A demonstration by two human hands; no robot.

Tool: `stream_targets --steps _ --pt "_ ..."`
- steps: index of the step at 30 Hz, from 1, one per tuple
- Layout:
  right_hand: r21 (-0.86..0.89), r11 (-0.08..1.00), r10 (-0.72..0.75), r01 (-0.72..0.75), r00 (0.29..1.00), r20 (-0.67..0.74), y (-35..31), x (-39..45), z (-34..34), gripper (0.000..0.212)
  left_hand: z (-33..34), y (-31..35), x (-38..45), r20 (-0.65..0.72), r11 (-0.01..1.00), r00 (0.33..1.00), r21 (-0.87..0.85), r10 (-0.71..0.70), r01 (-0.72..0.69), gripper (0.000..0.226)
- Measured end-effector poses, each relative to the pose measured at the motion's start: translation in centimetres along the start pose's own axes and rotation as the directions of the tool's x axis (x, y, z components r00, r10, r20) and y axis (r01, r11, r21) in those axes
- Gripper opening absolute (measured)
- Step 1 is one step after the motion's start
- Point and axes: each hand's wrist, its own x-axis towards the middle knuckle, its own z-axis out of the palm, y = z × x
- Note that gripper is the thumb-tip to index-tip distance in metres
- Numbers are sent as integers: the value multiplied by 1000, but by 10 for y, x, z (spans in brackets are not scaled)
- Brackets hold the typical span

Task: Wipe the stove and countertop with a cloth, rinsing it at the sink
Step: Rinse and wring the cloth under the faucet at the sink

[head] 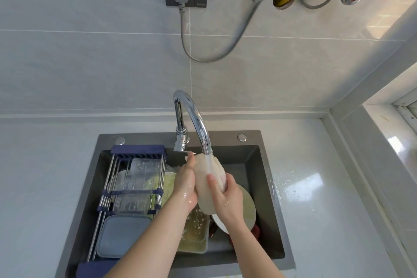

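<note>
Head view. We see the cloth (208, 184) bunched under the running faucet (198, 119), above the sink (266, 171). The left hand (186, 187) presses against its side, while the right hand (225, 196) grips it, thumb laid across the front. We judge the rinsing step to be in progress. The countertop (304, 187) bears water droplets beside the basin; whether it has been wiped we cannot tell, and the stove lies out of view.
</note>
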Motion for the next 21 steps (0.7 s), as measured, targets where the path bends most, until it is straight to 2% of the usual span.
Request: stream_targets --steps 2,5,7,9,12,14,16,17,18,19,20,21 --pt "-81 996 -27 24 999 -31 -3 2 0 49 -8 -6 2 90 999 995 -13 -38 39 74" --pt "-185 981 -70 65 997 -20 -3 4 -2 60 -11 -11 7 178 997 983 62 -51 41 103" --pt "-232 969 -85 84 996 3 -2 6 -3 66 -10 -14 10 174 996 983 78 -48 35 109" --pt "-260 963 -73 76 997 24 1 11 -2 73 -8 -13 8 150 997 989 81 -16 4 94" --pt "-264 961 -82 88 996 34 2 14 -6 66 -3 -11 3 96 998 995 57 23 -28 44" --pt "-124 991 -57 57 998 3 -2 9 -12 56 6 -11 0 68 997 996 53 58 -62 31" --pt "156 984 105 -91 991 -83 -6 4 -15 51 16 -11 -4 28 993 993 17 116 -117 27" --pt "332 915 275 -231 957 -94 -8 2 -14 54 21 -13 -7 0 990 990 -31 138 -138 26" --pt "516 769 458 -378 888 -32 -10 0 -11 61 25 -14 -11 -28 983 988 -103 150 -152 26" --pt "657 577 578 -485 811 90 -11 -1 -7 67 26 -16 -14 -37 972 988 -178 151 -155 31" --pt "733 410 616 -543 757 217 -11 -2 -3 70 27 -19 -16 -20 962 989 -229 148 -149 38" --pt "764 318 600 -561 743 296 -11 -5 0 70 27 -22 -19 15 958 989 -249 148 -140 45"
